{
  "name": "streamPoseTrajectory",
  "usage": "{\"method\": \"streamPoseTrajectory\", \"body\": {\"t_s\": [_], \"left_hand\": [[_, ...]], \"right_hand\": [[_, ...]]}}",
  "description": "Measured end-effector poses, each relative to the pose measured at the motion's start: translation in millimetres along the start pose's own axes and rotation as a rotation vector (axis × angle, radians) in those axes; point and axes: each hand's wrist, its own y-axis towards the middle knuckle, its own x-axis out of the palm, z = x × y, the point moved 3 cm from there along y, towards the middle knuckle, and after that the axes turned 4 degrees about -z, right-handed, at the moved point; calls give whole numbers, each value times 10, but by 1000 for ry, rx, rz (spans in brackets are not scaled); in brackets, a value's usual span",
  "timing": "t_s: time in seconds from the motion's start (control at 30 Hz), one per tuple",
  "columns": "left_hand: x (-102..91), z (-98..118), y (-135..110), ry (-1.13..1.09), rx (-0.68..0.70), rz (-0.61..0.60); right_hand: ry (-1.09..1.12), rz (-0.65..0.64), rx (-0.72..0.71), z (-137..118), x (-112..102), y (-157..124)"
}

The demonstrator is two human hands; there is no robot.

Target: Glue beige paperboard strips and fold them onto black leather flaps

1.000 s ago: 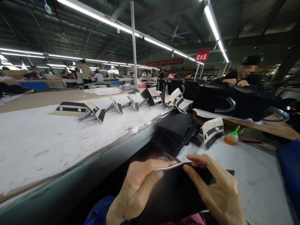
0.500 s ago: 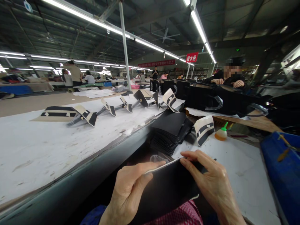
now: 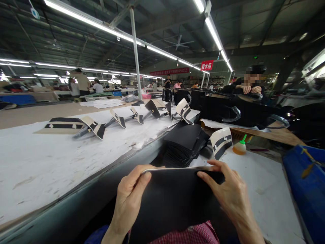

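Observation:
A black panel [image 3: 175, 196] with a pale top edge hangs between my hands, its dark face toward me. My left hand [image 3: 132, 193] pinches its upper left corner between thumb and fingers. At the upper right, my right hand [image 3: 228, 189] grips the same edge, thumb on the near side and fingers behind. Just beyond the panel lies a stack of black sheets [image 3: 184, 137]. Right of that stack stands a curved beige-and-black piece [image 3: 221, 143], beside a small glue bottle [image 3: 240, 146] with a green nozzle and amber liquid.
Several beige-and-black pieces [image 3: 93, 127] with straps lie on the white-covered table [image 3: 45, 159] at left. A blue bin [image 3: 304, 179] stands at the right edge. Black bags [image 3: 218, 105] line the far bench, and a co-worker [image 3: 254, 81] is behind them.
The panel has been turned so its top edge is nearly level. My left hand has shifted left and up, widening the gap between my hands. The co-worker's hands have come together.

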Motion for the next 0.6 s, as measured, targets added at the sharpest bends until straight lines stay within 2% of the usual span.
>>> {"method": "streamPoseTrajectory", "body": {"t_s": [0.07, 0.13, 0.23, 0.47, 0.6], "left_hand": [[-56, 30, -5, -16, -3, 66], [-112, 56, -26, -8, 13, 139], [-176, 66, -66, -6, 49, 205], [-224, 59, -145, -37, 87, 208], [-230, 63, -149, -70, 102, 184]], "right_hand": [[23, 105, 73, 156, -111, -45], [92, 132, 180, 300, -199, -103], [366, 23, 309, 443, -185, -163], [857, -185, 375, 517, 174, -142], [905, -142, 362, 488, 155, -146]]}}
